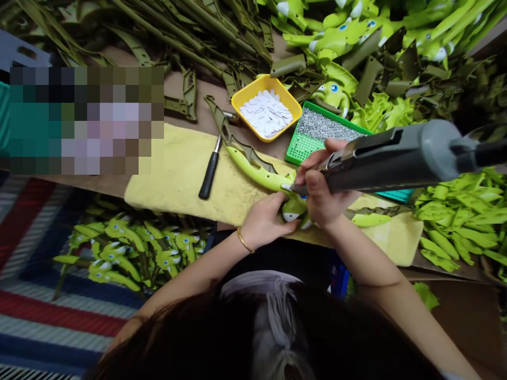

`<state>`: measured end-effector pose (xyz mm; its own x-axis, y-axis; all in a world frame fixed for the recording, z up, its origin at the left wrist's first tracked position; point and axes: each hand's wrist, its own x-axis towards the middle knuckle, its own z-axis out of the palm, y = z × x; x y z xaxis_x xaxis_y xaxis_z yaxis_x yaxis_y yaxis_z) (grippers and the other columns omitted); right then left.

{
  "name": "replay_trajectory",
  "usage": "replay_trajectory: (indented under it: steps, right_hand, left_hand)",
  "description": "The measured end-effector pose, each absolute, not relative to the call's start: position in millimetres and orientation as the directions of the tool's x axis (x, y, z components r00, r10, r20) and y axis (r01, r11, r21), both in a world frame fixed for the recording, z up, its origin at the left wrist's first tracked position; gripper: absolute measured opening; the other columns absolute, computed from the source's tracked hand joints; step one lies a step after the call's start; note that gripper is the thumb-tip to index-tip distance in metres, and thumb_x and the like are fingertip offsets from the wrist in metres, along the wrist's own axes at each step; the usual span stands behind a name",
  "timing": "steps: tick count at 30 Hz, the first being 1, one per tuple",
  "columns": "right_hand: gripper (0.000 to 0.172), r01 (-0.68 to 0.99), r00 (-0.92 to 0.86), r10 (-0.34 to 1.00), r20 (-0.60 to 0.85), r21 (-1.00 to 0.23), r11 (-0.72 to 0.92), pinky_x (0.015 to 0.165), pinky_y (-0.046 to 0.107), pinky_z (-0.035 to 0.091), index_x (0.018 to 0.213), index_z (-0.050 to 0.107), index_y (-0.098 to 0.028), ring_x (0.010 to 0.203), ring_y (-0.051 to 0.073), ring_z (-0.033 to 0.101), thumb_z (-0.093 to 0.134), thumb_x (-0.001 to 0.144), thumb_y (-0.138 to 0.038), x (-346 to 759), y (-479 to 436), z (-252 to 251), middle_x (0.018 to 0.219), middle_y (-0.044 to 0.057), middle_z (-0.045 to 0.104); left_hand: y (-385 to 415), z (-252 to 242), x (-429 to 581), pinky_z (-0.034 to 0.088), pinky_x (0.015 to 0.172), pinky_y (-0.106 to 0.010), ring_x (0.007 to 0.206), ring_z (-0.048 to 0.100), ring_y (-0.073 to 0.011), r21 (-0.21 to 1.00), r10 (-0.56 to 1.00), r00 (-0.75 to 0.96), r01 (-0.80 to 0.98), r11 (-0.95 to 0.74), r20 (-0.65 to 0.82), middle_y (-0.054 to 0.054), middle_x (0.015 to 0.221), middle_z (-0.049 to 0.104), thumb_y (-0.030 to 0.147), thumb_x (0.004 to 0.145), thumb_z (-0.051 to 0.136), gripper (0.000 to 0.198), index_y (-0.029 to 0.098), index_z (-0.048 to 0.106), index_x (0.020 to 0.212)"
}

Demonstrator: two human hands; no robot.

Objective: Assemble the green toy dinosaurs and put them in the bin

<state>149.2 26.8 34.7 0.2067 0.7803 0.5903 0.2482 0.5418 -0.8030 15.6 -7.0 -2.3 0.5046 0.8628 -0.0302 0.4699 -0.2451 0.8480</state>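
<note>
My left hand grips the green dragon-headed toy bow at its head, on the yellow cloth. Its curved green limb and dark olive tip reach up and to the left. My right hand is closed round the front of a grey and black power screwdriver. The tool's tip meets the toy near its white horn, beside my left fingers; the exact contact point is too small to make out. A second green limb piece lies right of my right hand.
A black-handled hammer lies on the cloth. Behind are a yellow bowl of white pieces and a green basket of screws. Olive parts and green parts are piled around. Finished-looking toys lie below the table's left front edge.
</note>
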Motion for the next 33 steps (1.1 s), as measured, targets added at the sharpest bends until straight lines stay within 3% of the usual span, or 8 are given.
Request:
replay_trajectory:
  steps: [7,10,13,16,21,25,28,33]
  right_hand:
    - [0.046,0.310,0.169,0.747,0.643,-0.754,0.579,0.050,0.026,0.052,0.125,0.050,-0.034,0.051,0.009,0.057,0.058,0.085,-0.056,149,31,41,0.079,-0.004,0.062]
    - [0.038,0.388,0.413,0.602,0.684,-0.730,0.563,0.041,0.024,0.043,0.121,0.051,-0.034,0.044,0.007,0.051,0.051,0.089,-0.055,157,67,57,0.083,-0.003,0.061]
    - [0.040,0.394,0.602,0.454,0.658,-0.738,0.548,0.041,0.025,0.042,0.109,0.053,-0.027,0.045,0.007,0.052,0.058,0.084,-0.058,169,108,51,0.082,-0.002,0.059]
    - [0.043,0.352,0.625,0.484,0.613,-0.774,0.526,0.043,0.024,0.042,0.097,0.053,-0.025,0.046,0.006,0.052,0.063,0.078,-0.062,179,131,28,0.079,-0.003,0.057]
    - [0.039,0.347,0.566,0.577,0.589,-0.805,0.481,0.050,0.026,0.043,0.099,0.057,-0.028,0.050,0.006,0.054,0.057,0.081,-0.063,186,132,5,0.079,-0.005,0.056]
    - [0.039,0.316,0.564,0.568,0.600,-0.792,0.523,0.047,0.025,0.043,0.099,0.059,-0.028,0.048,0.006,0.054,0.064,0.078,-0.060,180,127,23,0.078,-0.005,0.058]
    - [0.030,0.169,0.554,0.548,0.626,-0.730,0.663,0.043,0.021,0.041,0.101,0.063,-0.028,0.046,0.004,0.053,0.071,0.078,-0.046,166,110,51,0.078,-0.005,0.063]
    - [0.030,0.002,0.349,0.720,0.599,-0.769,0.639,0.040,0.019,0.042,0.111,0.061,-0.033,0.045,0.003,0.052,0.066,0.084,-0.044,130,68,74,0.084,-0.006,0.065]
  left_hand:
    - [-12,-4,13,0.046,0.062,-0.029,0.075,0.065,-0.0203,0.862,0.880,0.472,0.469,-0.192,-0.060,-0.004,0.084,0.067,0.044,0.071,0.075,0.046,0.017,0.054,0.101]
    - [-12,-3,11,0.041,0.054,-0.025,0.065,0.063,-0.0169,0.864,0.886,0.461,0.466,-0.191,-0.052,0.000,0.075,0.065,0.044,0.070,0.078,0.048,0.017,0.052,0.100]
    - [-14,-4,11,0.041,0.054,-0.024,0.069,0.064,-0.0164,0.838,0.881,0.471,0.464,-0.289,0.043,0.000,0.078,0.065,0.043,0.070,0.078,0.043,0.018,0.053,0.095]
    - [-16,-6,11,0.045,0.057,-0.025,0.071,0.065,-0.0167,0.816,0.880,0.463,0.464,-0.345,0.108,-0.001,0.081,0.066,0.041,0.071,0.077,0.042,0.018,0.055,0.098]
    - [-19,-8,10,0.050,0.063,-0.026,0.077,0.067,-0.0179,0.810,0.869,0.466,0.439,-0.389,0.165,-0.005,0.090,0.068,0.038,0.075,0.074,0.043,0.017,0.056,0.107]
    - [-18,-8,8,0.052,0.067,-0.027,0.080,0.068,-0.0181,0.821,0.873,0.466,0.438,-0.367,0.141,-0.005,0.094,0.070,0.042,0.075,0.074,0.047,0.017,0.055,0.109]
    - [-16,-7,9,0.053,0.069,-0.027,0.082,0.069,-0.0186,0.818,0.869,0.474,0.439,-0.372,0.141,-0.006,0.096,0.071,0.043,0.075,0.073,0.048,0.016,0.055,0.111]
    - [-13,0,14,0.054,0.071,-0.033,0.083,0.070,-0.0241,0.787,0.857,0.514,0.508,-0.350,0.049,-0.007,0.091,0.072,0.051,0.073,0.070,0.046,0.017,0.063,0.103]
